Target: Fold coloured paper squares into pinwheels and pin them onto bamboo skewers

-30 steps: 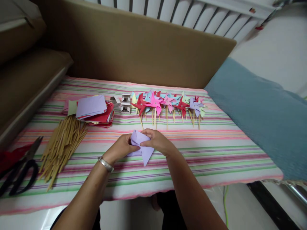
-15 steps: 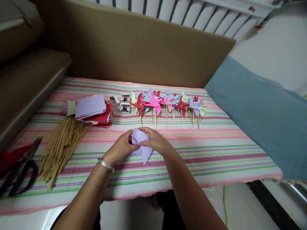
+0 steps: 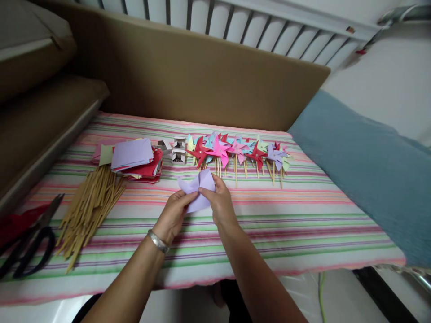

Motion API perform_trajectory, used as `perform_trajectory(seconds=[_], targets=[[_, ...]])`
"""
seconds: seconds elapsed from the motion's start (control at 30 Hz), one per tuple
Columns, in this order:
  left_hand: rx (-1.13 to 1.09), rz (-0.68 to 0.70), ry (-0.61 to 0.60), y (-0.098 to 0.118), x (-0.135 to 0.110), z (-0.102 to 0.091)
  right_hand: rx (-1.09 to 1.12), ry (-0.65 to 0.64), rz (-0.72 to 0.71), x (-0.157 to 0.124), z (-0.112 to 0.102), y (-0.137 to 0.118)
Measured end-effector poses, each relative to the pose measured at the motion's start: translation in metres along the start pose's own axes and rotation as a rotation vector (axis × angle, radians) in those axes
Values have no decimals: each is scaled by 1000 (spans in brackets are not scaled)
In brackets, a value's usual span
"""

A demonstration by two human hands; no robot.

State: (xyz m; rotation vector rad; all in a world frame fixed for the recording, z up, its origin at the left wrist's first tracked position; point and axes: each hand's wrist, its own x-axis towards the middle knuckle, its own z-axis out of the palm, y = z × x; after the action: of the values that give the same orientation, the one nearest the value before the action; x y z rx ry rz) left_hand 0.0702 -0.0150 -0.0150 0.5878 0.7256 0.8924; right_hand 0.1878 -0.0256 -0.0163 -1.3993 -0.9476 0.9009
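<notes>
A lilac paper pinwheel point(image 3: 199, 204), partly folded, is held between both hands above the striped cloth. My left hand point(image 3: 175, 207) pinches it from the left, thumb near its centre. From the right, my right hand point(image 3: 220, 199) grips the same paper, its thumb also pressed at the centre and its fingers behind the upper right fold. Parts of the paper are hidden by the fingers. Just beyond the hands lie finished paper pinwheels point(image 3: 219, 151) on sticks, in pink, red, blue, green and lilac.
Left of the hands are a stack of coloured paper point(image 3: 132, 152), a pile of wooden sticks point(image 3: 89, 208) and dark-handled scissors point(image 3: 35, 242). Small open boxes point(image 3: 178, 150) stand beside the pinwheels. A brown board point(image 3: 202, 76) rises along the back; teal fabric point(image 3: 363, 170) hangs at the right.
The lilac paper has been turned in my hands, its pointed flaps now facing up and left instead of down. Both hands have shifted their grip around its centre.
</notes>
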Motion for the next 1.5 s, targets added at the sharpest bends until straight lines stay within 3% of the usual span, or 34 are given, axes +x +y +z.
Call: perform_trajectory(seconds=[0.33,0.57,0.63,0.73,0.83,0.93,1.07,1.2,1.5], targets=[[-130,55,141,5,0,-3,207,124,33,-6,22,6],[-58,82,217,13,5,-15,166,-18,119,-10,15,-7],[-54,94,241,18,7,-19,35,-10,61,-10,9,-10],[-59,125,264,25,9,-26,-219,-6,-166,-12,1,-11],[-78,164,278,30,10,-30,-420,-99,-452,-15,-4,-13],[-96,165,281,33,10,-31,-555,-207,-602,-18,-4,-12],[-111,160,271,34,10,-32,-674,-230,-657,-19,1,-7],[-107,170,262,33,11,-32,-675,-176,-691,-18,3,-4],[-6,128,293,35,9,-30,-647,-222,-685,-14,-4,-7]])
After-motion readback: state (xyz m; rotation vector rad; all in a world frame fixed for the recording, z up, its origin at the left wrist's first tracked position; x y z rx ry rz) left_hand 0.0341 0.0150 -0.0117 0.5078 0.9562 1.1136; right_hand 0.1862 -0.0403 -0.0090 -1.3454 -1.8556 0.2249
